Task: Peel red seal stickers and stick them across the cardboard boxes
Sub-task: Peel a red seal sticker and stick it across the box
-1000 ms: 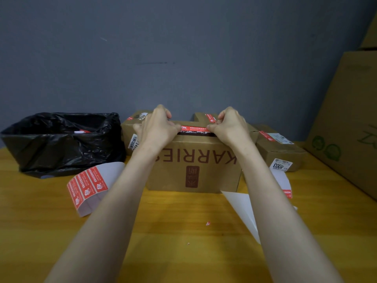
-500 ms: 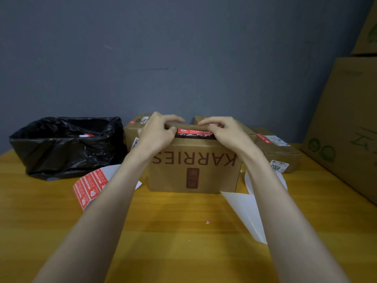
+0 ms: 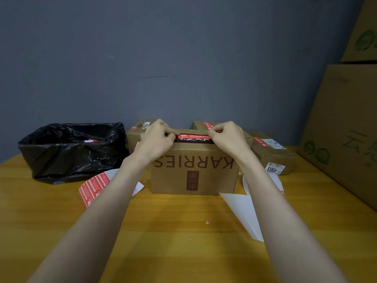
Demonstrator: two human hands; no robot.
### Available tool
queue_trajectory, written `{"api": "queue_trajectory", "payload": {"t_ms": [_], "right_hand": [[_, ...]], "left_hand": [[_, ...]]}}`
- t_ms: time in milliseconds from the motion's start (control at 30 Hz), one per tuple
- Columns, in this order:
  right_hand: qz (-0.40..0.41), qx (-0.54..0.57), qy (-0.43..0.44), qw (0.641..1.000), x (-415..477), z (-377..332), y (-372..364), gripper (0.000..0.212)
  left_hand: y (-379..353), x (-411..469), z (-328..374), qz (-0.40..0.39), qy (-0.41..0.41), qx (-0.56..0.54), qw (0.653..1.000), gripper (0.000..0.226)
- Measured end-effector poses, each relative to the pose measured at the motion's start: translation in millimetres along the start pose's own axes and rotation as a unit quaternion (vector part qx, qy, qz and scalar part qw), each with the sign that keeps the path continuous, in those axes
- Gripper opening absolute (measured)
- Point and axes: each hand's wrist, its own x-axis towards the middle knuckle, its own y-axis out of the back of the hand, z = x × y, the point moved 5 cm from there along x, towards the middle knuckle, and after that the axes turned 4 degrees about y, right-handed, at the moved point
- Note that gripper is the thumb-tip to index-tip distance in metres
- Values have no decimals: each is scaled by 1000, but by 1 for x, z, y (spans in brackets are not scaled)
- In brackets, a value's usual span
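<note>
Left hand (image 3: pixel 157 140) curled, pinching left end of red seal sticker (image 3: pixel 193 136). Right hand (image 3: pixel 229 137) curled, pinching right end. Sticker spans between hands atop cardboard box (image 3: pixel 193 176). Sticker sheet (image 3: pixel 93 185) on surface (image 3: pixel 173 231), below-left of left hand, near black bag (image 3: pixel 71 149).

Ends of red sticker (image 3: pixel 193 136) beneath fingers (image 3: pixel 173 131); large cartons (image 3: pixel 344 129) partly off-frame

- Setting: packing and dispatch corner, stockroom type.
- Large printed cartons (image 3: pixel 346 129) stacked at right, beside a plain grey wall (image 3: pixel 163 58).
- Small sealed boxes (image 3: pixel 273 156) with barcode labels, a sheet of red seal stickers (image 3: pixel 93 186) and bare white backing paper (image 3: pixel 242 213) on a yellow wooden table (image 3: pixel 163 242).
- Black bin bag (image 3: pixel 71 152) at left.
</note>
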Motion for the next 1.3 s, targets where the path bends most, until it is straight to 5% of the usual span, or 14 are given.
{"api": "queue_trajectory", "payload": {"t_ms": [100, 333, 533, 767, 1033, 1300], "right_hand": [[20, 0, -17, 1000, 3, 4, 4, 21], [-1, -123, -37, 992, 14, 4, -16, 47], [-9, -94, -36, 995, 16, 5, -11, 20], [7, -73, -38, 997, 13, 4, -5, 18], [-8, -146, -68, 987, 12, -5, -19, 65], [-19, -96, -67, 993, 14, 0, -12, 28]], "left_hand": [[-5, -2, 1, -28, -32, 42, 998, 36], [-6, -1, 1, -60, -73, 71, 993, 34], [-3, 1, -1, -44, -61, 4, 997, 30], [2, -2, -6, -14, -37, -21, 999, 30], [-10, -10, 11, -52, -103, 154, 981, 46], [-1, -5, 3, -21, -69, 49, 996, 36]]}}
